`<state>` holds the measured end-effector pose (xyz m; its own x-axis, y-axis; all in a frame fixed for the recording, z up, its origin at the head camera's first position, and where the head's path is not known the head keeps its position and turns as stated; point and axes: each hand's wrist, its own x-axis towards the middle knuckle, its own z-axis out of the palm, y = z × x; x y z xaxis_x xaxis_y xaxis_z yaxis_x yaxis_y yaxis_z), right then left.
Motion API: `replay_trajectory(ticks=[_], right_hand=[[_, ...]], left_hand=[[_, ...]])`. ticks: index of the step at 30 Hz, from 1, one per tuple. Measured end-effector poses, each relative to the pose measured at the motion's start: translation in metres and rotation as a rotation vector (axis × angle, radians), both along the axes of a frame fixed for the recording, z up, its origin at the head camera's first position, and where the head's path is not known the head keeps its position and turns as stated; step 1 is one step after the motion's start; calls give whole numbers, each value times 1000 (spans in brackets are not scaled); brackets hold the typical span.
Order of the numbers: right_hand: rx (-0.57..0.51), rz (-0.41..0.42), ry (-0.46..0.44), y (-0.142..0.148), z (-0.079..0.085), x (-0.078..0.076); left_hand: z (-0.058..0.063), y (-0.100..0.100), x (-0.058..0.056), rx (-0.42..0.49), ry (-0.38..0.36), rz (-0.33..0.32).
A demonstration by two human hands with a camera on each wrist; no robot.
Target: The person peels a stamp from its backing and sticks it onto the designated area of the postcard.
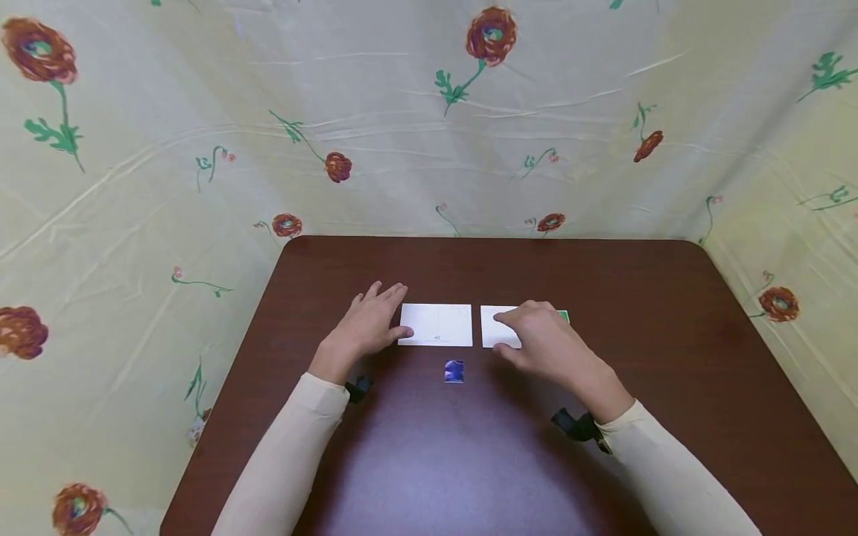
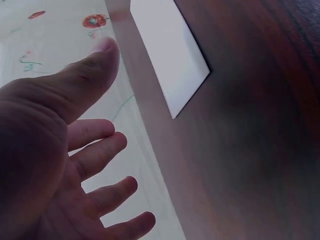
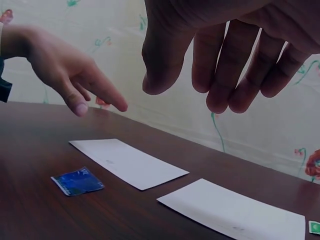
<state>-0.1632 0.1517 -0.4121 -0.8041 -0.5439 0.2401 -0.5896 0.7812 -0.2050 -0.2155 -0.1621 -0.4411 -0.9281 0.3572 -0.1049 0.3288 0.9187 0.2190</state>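
Two white rectangular cards lie side by side on the brown table, the left card [image 1: 437,324] and the right card [image 1: 492,314]. My left hand [image 1: 365,324] is spread above the left card's left end, its thumb overlapping that end in the head view; nothing is in it. Over the right card hangs my right hand [image 1: 546,339], fingers loosely bent and bare in the right wrist view, hiding much of that card in the head view. A small shiny blue square [image 3: 79,182] lies in front of the left card. Beyond the right card's right end shows a small green, white-edged piece [image 3: 314,227].
The dark brown table [image 1: 436,461] has rounded far corners. Pale cloth [image 1: 389,97] printed with red flowers hangs behind it and at both sides. Each wrist wears a black strap, one of them the right strap [image 1: 578,426].
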Motion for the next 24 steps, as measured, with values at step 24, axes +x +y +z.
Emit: replay_trajectory(ticks=[24], right_hand=[[30,56,-43,-27,-14,-3]], left_hand=[[-18,-4,-7,-25,-93,-15]])
